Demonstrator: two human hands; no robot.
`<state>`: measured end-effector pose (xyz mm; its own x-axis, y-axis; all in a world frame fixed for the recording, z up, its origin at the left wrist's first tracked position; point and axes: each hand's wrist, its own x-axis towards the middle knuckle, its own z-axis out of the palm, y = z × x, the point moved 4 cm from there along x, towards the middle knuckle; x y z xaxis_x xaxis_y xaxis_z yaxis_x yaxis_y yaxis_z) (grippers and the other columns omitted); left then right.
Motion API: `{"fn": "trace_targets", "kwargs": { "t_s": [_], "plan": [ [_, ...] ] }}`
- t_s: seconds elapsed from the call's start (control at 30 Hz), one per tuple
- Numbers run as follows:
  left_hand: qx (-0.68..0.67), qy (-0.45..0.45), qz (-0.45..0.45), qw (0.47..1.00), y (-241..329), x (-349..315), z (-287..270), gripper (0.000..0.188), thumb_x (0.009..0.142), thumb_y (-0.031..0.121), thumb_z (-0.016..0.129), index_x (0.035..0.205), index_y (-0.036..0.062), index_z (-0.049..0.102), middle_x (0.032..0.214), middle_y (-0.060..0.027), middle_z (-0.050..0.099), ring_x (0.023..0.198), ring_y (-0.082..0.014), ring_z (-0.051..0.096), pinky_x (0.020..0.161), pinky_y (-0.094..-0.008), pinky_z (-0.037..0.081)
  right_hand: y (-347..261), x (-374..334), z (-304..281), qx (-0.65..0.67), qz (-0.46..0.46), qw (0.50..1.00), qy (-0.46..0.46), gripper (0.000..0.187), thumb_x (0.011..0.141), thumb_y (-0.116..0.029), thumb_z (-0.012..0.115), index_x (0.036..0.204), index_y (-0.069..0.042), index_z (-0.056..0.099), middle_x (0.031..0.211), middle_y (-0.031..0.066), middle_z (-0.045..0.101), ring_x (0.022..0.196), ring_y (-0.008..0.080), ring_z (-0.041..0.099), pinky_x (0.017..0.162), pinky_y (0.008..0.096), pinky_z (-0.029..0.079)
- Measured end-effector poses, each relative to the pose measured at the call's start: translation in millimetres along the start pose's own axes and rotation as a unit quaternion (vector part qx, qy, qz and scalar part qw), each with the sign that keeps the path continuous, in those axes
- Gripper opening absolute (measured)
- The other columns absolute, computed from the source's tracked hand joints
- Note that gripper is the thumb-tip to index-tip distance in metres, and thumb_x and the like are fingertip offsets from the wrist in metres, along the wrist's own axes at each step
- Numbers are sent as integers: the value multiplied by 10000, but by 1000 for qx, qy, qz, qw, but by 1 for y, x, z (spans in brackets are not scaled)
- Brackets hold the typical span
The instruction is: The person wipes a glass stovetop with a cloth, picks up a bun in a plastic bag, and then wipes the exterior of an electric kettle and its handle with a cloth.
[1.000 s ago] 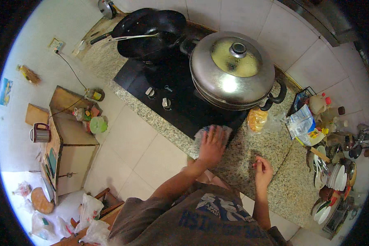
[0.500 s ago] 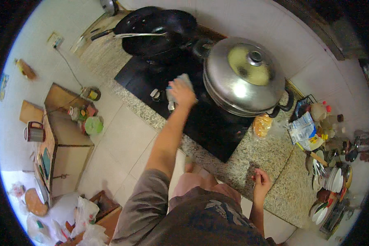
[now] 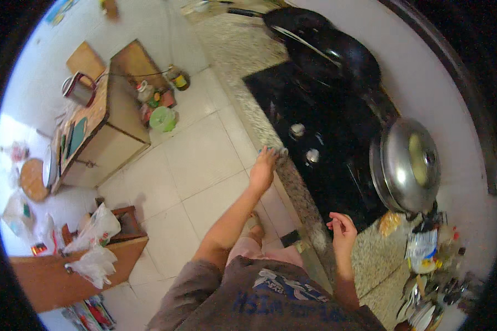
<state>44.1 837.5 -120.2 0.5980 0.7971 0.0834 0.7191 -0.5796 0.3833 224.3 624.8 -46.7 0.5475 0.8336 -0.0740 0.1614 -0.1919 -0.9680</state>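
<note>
My left hand is closed on a crumpled greyish cloth at the front edge of the speckled stone counter. To the right of it lies the black glass cooktop, with two silver knobs. My right hand hovers over the cooktop's near corner. Its fingers are loosely bent and a little apart, with nothing visible in them. A large lidded steel pot stands at the cooktop's right, and black woks sit at its far end.
A bag of yellowish food lies near the pot, with packets and dishes further along the counter. To the left, past the tiled floor, stand a low cabinet with a kettle and plastic bags.
My left hand has moved the cloth from beside the cooktop knobs to the counter's front edge. The view has swung left, and my right hand now appears further forward.
</note>
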Motion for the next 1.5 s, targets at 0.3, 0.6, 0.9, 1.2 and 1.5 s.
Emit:
{"fn": "trace_targets", "kwargs": {
  "t_s": [0.3,0.6,0.9,1.2,1.5],
  "plan": [
    [-810,-9,-239,536,-91,-67,-73,324,915,186,445,1198,30,462,1132,-69,550,1005,-169,537,881,-344,437,-45,34,175,-2,-56,974,-218,289,835,-60,561,1119,-9,540,979,89,596,793,145,591,717,252,481],
    [-594,38,-156,788,-157,-83,-140,449,911,148,468,1340,86,348,1205,-68,516,1076,-149,470,931,-284,367,-97,93,348,-76,-129,896,-419,490,732,-181,708,1125,-1,476,994,139,577,877,217,571,753,312,467],
    [-390,288,-329,810,-351,-65,-253,260,793,135,633,1030,29,619,957,-103,629,828,-156,581,737,-289,450,-217,183,561,3,-325,827,-459,245,709,-198,710,812,3,613,714,77,572,653,206,569,631,291,461],
    [-485,404,-435,642,-491,-53,-317,234,796,115,618,999,1,593,855,-8,554,782,-97,496,695,-230,412,-301,200,793,-14,-224,734,-641,171,805,-174,631,850,-24,561,683,-28,501,618,42,447,545,202,372],
    [-755,466,-153,435,-659,-25,-418,462,855,282,510,1221,17,412,1191,-103,485,1097,-196,475,948,-323,358,-358,249,964,-4,-133,757,-640,151,830,-177,598,880,-36,578,717,-9,552,641,62,497,569,214,410]
  ]
}}
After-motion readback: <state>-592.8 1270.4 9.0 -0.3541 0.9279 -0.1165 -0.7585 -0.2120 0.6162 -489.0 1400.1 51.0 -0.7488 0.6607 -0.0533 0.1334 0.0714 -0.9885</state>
